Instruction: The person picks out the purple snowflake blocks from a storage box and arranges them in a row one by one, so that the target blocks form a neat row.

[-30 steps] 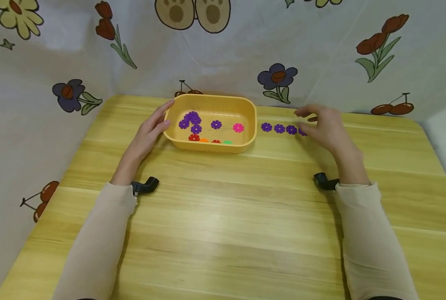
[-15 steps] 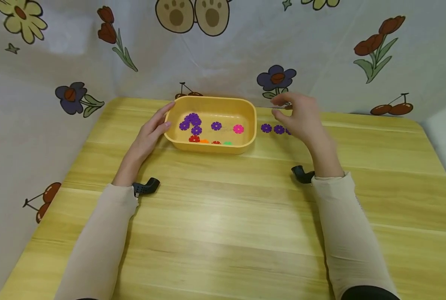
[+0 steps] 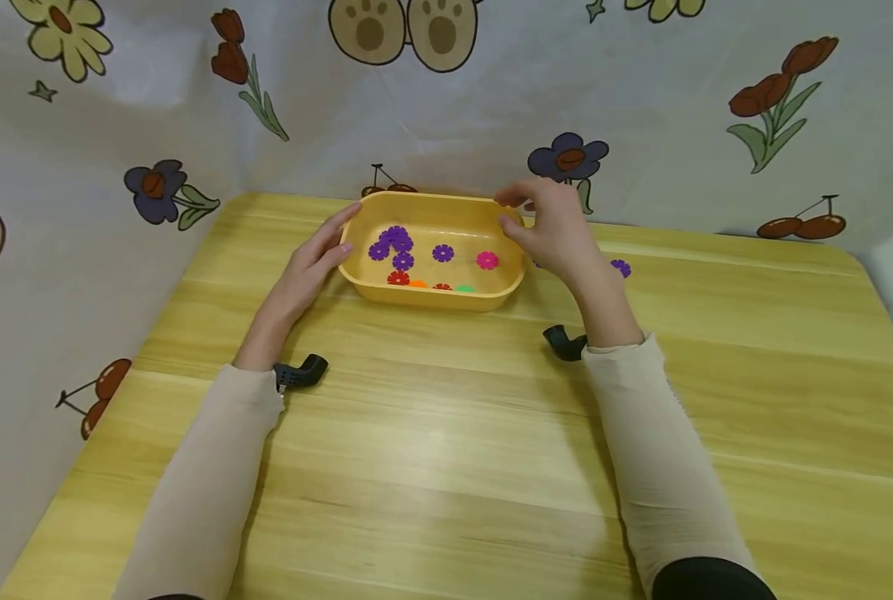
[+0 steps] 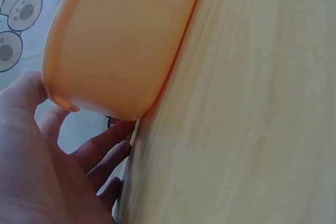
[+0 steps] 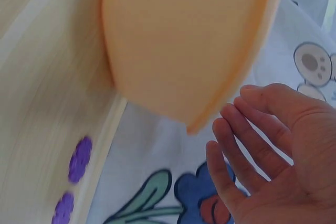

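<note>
A yellow plastic basin [image 3: 431, 297] stands near the table's back edge. My left hand [image 3: 311, 267] holds its left end, thumb at the rim and fingers along the outside. Over the basin's right rim is my right hand [image 3: 554, 229], fingers loosely bent and apart, with nothing seen between them. Inside the basin lie several purple notched plastic discs [image 3: 443, 252], a pink disc [image 3: 487, 261] and a red disc [image 3: 398, 278]; orange and green ones are partly hidden by the front wall. Right of the basin a purple disc [image 3: 620, 267] shows on the table; my right hand covers most of its row.
The wooden table [image 3: 416, 467] spreads in front of the basin. A patterned cloth [image 3: 416, 117] hangs right behind the table's back edge. A black wrist camera [image 3: 302, 372] juts from the left wrist and another black camera [image 3: 564, 342] from the right.
My right hand has moved left from the end of the purple row to the basin's right rim, uncovering the row's far disc. The left hand stays on the basin.
</note>
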`<control>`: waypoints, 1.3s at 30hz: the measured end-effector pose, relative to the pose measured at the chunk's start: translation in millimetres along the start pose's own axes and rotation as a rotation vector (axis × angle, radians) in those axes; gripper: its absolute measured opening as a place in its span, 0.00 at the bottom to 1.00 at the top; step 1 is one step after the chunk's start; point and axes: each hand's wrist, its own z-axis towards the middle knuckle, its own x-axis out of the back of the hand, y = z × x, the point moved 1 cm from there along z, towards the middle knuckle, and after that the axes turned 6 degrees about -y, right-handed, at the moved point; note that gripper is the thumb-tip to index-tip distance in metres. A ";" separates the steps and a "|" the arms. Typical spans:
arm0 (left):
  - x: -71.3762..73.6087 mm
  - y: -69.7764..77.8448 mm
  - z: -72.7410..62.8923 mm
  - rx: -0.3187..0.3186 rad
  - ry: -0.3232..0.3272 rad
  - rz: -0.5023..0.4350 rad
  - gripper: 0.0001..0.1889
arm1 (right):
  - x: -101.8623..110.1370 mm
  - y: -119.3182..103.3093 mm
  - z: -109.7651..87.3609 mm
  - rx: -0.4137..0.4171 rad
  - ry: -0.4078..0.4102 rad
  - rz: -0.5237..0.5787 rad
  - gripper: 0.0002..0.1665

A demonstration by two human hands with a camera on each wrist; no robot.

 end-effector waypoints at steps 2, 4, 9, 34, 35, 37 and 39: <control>0.2 2.2 0.6 -0.002 0.002 0.007 0.30 | -3.9 -3.3 3.5 -0.006 -0.023 -0.006 0.16; 0.7 3.0 0.6 0.002 0.009 0.016 0.30 | -8.1 -6.7 7.1 -0.014 -0.055 -0.011 0.16; 0.1 2.0 -0.5 0.008 0.009 0.010 0.29 | -21.4 -14.0 14.5 -0.065 -0.155 -0.037 0.16; 0.8 3.6 1.8 -0.022 -0.002 0.000 0.29 | -82.1 -38.2 39.0 -0.189 -0.282 -0.092 0.13; 0.8 3.3 1.8 -0.018 -0.002 -0.001 0.29 | -82.4 -38.2 39.2 -0.191 -0.287 -0.090 0.14; 0.9 2.6 1.4 -0.015 -0.002 -0.003 0.29 | -83.1 -38.3 39.3 -0.193 -0.292 -0.093 0.15; 1.3 1.1 0.9 -0.012 0.002 -0.002 0.29 | -83.4 -38.7 39.6 -0.192 -0.290 -0.103 0.16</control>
